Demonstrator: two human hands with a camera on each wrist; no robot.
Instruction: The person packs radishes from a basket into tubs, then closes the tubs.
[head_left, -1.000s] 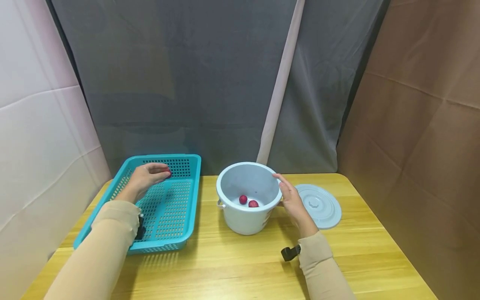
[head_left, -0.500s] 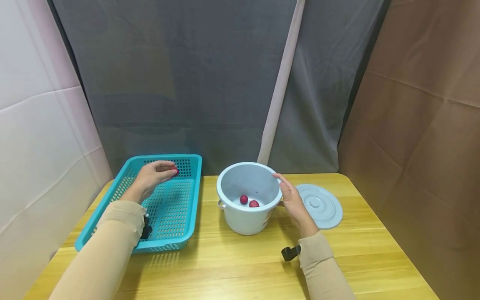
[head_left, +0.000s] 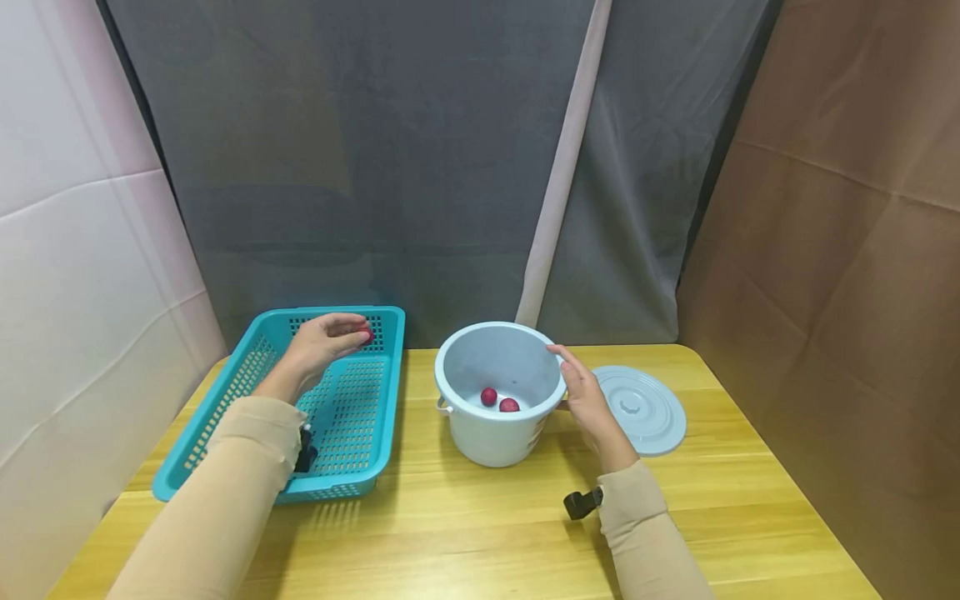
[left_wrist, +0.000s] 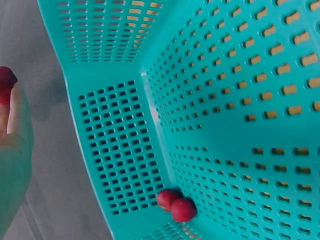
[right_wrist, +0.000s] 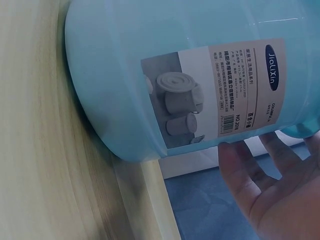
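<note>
Fingers [head_left: 347, 336] of our left hand [head_left: 318, 346] pinch a red fruit [head_left: 367, 336] above the far end of the tray [head_left: 225, 400]; the left wrist view shows the fruit at a fingertip [left_wrist: 15, 107]. Two more fruits [left_wrist: 176, 204] lie touching each other in a tray corner. To the right, the pail [head_left: 495, 437] stands upright on the surface [head_left: 465, 533], with two fruits [head_left: 498, 401] on its bottom. Our right hand [head_left: 588, 400] rests against the pail's right side near the rim, fingers [right_wrist: 250, 165] straight and slightly apart, clamped on nothing. Just right of that hand, the lid [head_left: 645, 408] lies flat on the surface, beside the pail.
</note>
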